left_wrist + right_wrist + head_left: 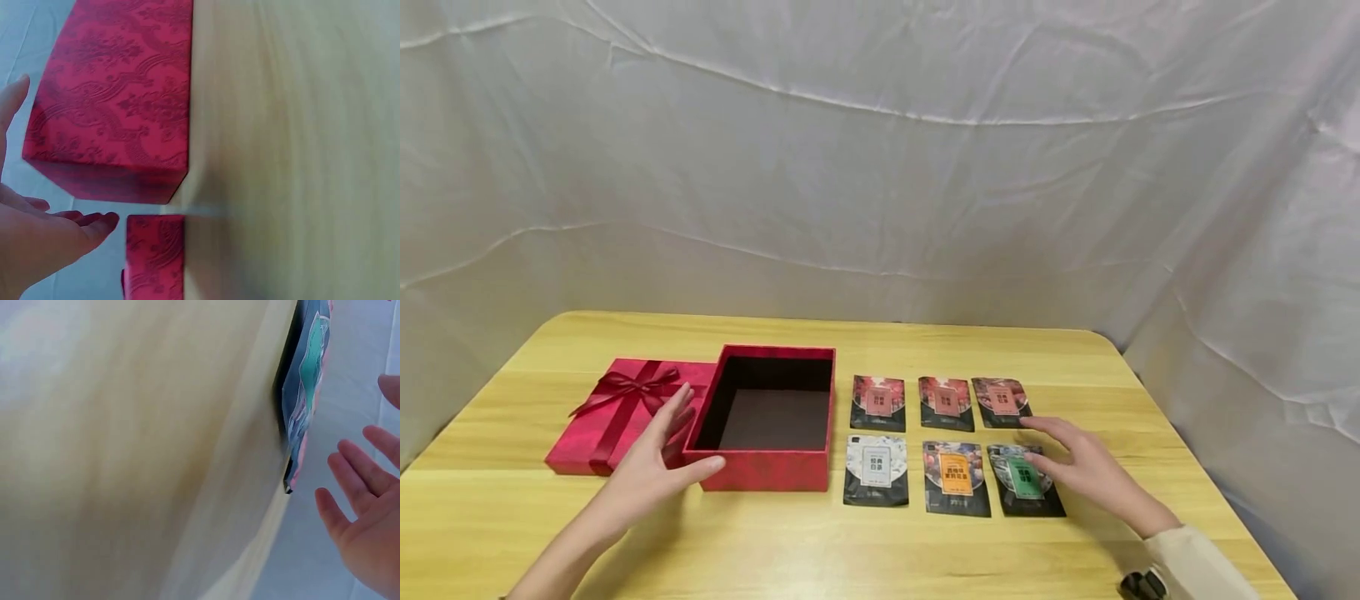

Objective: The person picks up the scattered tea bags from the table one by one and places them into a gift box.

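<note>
My left hand (651, 467), its fingers spread, hovers at the front left corner of a red box (767, 471) that stands without its lid, its dark inside showing. Under and behind that hand lies the red lid (576, 433) with a dark red ribbon bow. In the left wrist view the patterned box side (119, 94) rises beside the fingers. To the right, my right hand (1086, 471) is held with fingers apart over the right edge of a black sachet with a green label (1026, 479). Nothing is in either hand.
Left of the green-labelled sachet lie an orange-labelled sachet (957, 479) and a white one (876, 471). Behind them is a row of three red-labelled sachets, including a left one (877, 404). Pale cloth (880, 167) hangs behind the wooden table (880, 558).
</note>
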`<state>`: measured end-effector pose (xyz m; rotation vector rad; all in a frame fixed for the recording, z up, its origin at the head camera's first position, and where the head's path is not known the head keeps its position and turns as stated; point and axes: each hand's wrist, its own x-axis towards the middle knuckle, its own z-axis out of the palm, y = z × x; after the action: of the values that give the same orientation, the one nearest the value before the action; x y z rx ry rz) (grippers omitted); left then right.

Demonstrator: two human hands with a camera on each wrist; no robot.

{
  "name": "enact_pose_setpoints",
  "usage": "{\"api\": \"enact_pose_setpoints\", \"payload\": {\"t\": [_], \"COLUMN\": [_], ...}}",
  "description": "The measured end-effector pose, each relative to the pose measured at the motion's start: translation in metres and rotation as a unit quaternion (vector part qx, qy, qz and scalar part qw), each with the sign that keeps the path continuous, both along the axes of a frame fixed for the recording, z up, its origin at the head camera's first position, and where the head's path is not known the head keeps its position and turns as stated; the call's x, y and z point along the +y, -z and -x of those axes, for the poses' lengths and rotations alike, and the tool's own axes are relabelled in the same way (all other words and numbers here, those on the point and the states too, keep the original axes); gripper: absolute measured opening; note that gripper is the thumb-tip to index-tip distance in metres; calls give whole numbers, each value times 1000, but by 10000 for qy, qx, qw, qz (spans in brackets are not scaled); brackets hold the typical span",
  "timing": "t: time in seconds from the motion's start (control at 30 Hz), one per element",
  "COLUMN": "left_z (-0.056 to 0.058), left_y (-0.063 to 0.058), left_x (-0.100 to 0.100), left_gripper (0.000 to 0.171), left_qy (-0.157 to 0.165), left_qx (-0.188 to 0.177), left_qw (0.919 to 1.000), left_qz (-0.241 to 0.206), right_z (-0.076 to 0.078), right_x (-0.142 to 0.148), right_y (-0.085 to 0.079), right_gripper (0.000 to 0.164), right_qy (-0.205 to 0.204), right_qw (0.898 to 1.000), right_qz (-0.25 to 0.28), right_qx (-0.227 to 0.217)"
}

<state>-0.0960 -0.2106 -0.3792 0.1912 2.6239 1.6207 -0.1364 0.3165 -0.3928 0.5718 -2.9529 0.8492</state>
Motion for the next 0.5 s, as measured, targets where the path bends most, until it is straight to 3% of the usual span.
{"api": "enact_pose_setpoints", "payload": {"t": [0.23,0.5], "left_z": [1,2], "left_y": [5,7], "left_x": [9,17], "left_gripper": [98,96], "left_qy": [-180,-438], "left_qx": [-40,-155], "left_qw": [9994,9986], "left_qz": [-310,-260], "right_z": [-1,-2], "right_x": [11,22], "right_y": [4,12], "right_gripper": [57,76], "right_qy": [-212,-505], "right_qw": [9983,9945], "right_qz": [329,363], "right_qx": [-438,-842]}}
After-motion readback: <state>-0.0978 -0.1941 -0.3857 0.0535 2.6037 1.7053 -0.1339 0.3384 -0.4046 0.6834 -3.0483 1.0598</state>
